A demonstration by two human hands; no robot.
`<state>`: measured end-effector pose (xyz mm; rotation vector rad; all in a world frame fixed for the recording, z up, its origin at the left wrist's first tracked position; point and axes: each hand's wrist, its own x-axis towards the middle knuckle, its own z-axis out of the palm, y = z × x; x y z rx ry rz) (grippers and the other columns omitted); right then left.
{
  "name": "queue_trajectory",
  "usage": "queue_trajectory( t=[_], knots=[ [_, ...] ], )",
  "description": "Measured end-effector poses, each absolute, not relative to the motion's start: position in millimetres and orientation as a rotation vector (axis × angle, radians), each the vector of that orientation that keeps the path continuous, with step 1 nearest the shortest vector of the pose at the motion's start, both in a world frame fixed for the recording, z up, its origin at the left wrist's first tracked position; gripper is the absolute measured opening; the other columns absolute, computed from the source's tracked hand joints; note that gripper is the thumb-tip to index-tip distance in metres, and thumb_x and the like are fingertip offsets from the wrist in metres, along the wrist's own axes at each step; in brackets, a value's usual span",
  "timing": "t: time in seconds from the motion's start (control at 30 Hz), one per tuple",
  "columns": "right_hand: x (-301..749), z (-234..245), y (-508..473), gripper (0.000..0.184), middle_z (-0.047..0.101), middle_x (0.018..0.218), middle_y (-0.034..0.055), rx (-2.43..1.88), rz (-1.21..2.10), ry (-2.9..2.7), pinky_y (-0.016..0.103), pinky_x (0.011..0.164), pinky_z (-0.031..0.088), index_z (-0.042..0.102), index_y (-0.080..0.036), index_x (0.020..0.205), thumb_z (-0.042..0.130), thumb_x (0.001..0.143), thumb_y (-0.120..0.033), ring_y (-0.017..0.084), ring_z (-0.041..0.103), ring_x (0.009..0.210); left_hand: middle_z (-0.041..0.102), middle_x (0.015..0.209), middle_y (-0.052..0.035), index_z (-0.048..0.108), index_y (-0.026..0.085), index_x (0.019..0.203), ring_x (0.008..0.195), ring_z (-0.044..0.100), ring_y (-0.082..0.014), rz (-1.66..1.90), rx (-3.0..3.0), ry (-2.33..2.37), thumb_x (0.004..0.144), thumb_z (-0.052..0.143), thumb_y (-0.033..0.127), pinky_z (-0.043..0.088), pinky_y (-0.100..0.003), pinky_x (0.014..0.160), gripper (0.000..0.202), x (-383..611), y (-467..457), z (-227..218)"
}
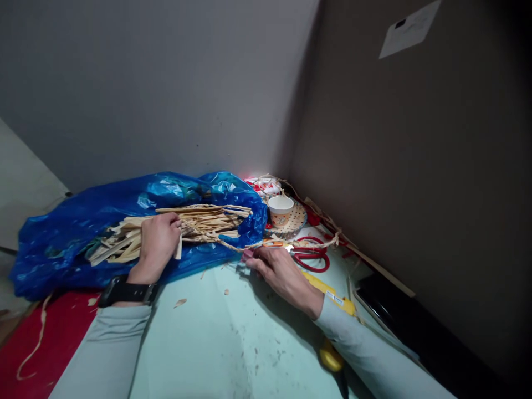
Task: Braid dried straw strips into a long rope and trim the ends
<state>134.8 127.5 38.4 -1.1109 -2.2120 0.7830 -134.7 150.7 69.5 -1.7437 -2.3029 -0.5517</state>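
My left hand [160,239], with a dark watch at the wrist, is closed at the near side of a bundle of dried, pale plant strips [208,220]. Its fingertips pinch a strip, and a flat end hangs below them. The bundle lies in the mouth of a crumpled blue plastic bag [112,202]. From the bundle a twisted straw cord [228,244] runs right, past the fingers of my right hand [282,274], which are closed on it. Something pink [246,255] shows at those fingertips; I cannot make out what it is.
Red-handled scissors [311,256] lie beyond my right hand. Behind them a paper cup [280,210] stands on a round woven piece [297,221]. A yellow tool [330,291] is partly under my right forearm. Walls close off the back and right; a black object [399,310] lies along the right.
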Motion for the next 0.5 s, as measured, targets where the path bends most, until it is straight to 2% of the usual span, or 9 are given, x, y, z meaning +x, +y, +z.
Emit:
queue_trajectory(
  t=[0.2, 0.27, 0.37, 0.5],
  knots=[
    [139.6, 42.5, 129.4, 0.038, 0.058, 0.058, -0.0006, -1.108, 0.899, -2.099, 0.025, 0.058, 0.032, 0.055, -0.017, 0.063, 0.051, 0.092, -0.040, 0.012, 0.050, 0.055, 0.075, 0.084, -0.0139, 0.073, 0.015, 0.083, 0.083, 0.067, -0.0292, -0.508, -1.748, -2.290, 0.081, 0.041, 0.020, 0.043, -0.032, 0.069, 0.032, -130.7, 149.5, 68.9],
    [140.2, 47.2, 128.3, 0.040, 0.059, 0.060, 0.0000, -1.056, 1.093, -1.992, 0.025, 0.060, 0.036, 0.055, -0.017, 0.061, 0.053, 0.090, -0.044, 0.013, 0.053, 0.057, 0.075, 0.083, -0.0139, 0.073, 0.016, 0.081, 0.081, 0.067, -0.0293, -0.473, -1.758, -2.288, 0.081, 0.041, 0.020, 0.043, -0.032, 0.067, 0.032, -127.6, 146.7, 67.8],
    [142.0, 54.0, 129.2, 0.035, 0.062, 0.067, 0.0014, -0.963, 1.451, -1.731, 0.026, 0.063, 0.043, 0.059, -0.015, 0.070, 0.060, 0.085, -0.047, 0.014, 0.057, 0.061, 0.076, 0.080, -0.0121, 0.073, 0.018, 0.077, 0.079, 0.067, -0.0278, -0.411, -1.816, -2.270, 0.081, 0.041, 0.019, 0.042, -0.031, 0.066, 0.031, -123.6, 140.6, 68.3],
    [145.4, 55.2, 135.0, 0.032, 0.061, 0.068, 0.0012, -0.936, 1.600, -1.550, 0.025, 0.062, 0.045, 0.061, -0.014, 0.075, 0.066, 0.080, -0.046, 0.012, 0.056, 0.059, 0.076, 0.086, -0.0144, 0.072, 0.015, 0.087, 0.081, 0.067, -0.0280, -0.399, -1.823, -2.236, 0.084, 0.040, 0.021, 0.043, -0.031, 0.069, 0.034, -125.0, 133.1, 82.5]
  ],
)
